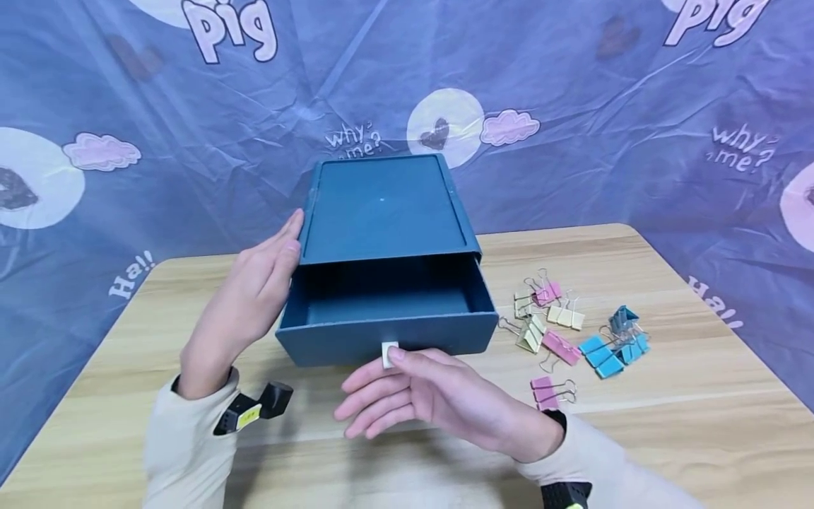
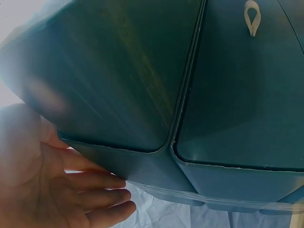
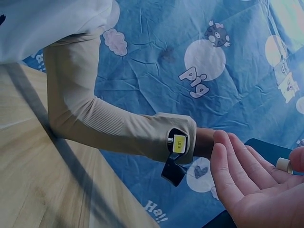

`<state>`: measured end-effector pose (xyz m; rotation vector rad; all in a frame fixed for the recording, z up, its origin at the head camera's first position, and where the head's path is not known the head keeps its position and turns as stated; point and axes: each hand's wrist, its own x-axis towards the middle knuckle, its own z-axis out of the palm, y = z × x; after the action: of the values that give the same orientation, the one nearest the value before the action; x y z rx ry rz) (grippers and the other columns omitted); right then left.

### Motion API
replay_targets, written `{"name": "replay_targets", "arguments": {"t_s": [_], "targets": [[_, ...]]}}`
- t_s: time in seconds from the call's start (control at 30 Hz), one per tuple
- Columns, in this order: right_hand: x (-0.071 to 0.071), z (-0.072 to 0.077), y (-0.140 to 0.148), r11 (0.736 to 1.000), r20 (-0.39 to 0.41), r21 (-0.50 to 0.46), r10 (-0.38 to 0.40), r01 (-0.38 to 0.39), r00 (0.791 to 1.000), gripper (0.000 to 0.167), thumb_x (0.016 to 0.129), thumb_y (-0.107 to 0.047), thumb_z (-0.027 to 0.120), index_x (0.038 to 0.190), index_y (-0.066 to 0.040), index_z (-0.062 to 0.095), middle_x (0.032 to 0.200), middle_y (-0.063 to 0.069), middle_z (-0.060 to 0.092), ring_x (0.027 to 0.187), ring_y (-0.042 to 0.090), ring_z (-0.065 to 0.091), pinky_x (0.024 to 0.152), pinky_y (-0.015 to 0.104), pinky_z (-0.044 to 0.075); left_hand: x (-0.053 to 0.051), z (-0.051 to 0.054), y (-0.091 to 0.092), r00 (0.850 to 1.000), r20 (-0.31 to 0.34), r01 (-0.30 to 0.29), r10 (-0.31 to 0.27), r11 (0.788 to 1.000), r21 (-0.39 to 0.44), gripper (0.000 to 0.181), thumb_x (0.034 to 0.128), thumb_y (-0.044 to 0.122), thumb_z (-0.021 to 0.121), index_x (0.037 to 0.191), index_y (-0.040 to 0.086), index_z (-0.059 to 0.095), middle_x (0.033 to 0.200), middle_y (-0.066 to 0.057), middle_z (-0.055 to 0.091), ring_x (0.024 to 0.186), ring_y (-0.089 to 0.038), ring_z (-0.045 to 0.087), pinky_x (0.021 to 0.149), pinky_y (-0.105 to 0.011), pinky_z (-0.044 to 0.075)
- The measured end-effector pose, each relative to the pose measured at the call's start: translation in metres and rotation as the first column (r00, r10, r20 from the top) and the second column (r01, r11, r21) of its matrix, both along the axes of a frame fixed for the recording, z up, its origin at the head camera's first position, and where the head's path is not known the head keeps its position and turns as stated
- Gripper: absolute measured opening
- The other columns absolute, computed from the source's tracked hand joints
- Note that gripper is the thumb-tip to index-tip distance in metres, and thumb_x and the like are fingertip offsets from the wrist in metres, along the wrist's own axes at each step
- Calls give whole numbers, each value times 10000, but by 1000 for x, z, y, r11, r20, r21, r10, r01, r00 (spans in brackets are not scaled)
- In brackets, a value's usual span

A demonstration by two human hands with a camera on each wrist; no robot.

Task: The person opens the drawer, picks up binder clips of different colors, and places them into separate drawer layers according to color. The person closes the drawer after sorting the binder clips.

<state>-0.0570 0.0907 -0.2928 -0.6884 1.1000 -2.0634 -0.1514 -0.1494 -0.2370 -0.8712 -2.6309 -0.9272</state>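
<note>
A dark blue drawer box (image 1: 381, 205) sits on the table, its drawer (image 1: 337, 343) partly pulled out and the inner floor showing. My left hand (image 1: 251, 297) lies along the left side of the casing with straight fingers; the left wrist view shows that hand (image 2: 57, 185) against the casing's side. At the drawer front, my right hand (image 1: 439, 396) pinches a small white pull tab (image 1: 386, 355) between thumb and index finger, the other fingers extended below. Part of the tab (image 3: 284, 165) shows in the right wrist view too.
To the right of the box lie several binder clips: pink clips (image 1: 562, 348), pale yellow clips (image 1: 564, 317) and blue clips (image 1: 603, 357). One pink clip (image 1: 544, 393) lies nearer, close to my right wrist. A printed blue cloth (image 1: 572, 162) hangs behind the wooden table (image 1: 114, 396).
</note>
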Motion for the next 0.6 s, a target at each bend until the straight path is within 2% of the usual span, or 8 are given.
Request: {"name": "replay_targets", "arguments": {"t_s": [0.2, 0.6], "targets": [[1, 2, 0, 1000, 14, -9, 0, 0, 1000, 521, 1071, -257, 273, 1294, 187, 432, 1228, 264, 606, 1064, 291, 651, 934, 397, 505, -2, 0, 1, 1000, -5, -7, 7, 1000, -6, 508, 1069, 257, 240, 1486, -32, 274, 1542, -141, 270, 1413, -277, 265, 1132, -472, 252], [5, 5, -1, 999, 24, 37, -11, 10, 1000, 519, 1070, -264, 286, 1297, 178, 436, 1257, 309, 567, 1057, 289, 653, 931, 400, 505, -1, 1, 1, 1000, 13, -8, 8, 1000, 2, 512, 1069, 271, 234, 1494, -14, 266, 1549, -117, 258, 1416, -264, 257, 1135, -465, 247]]}}
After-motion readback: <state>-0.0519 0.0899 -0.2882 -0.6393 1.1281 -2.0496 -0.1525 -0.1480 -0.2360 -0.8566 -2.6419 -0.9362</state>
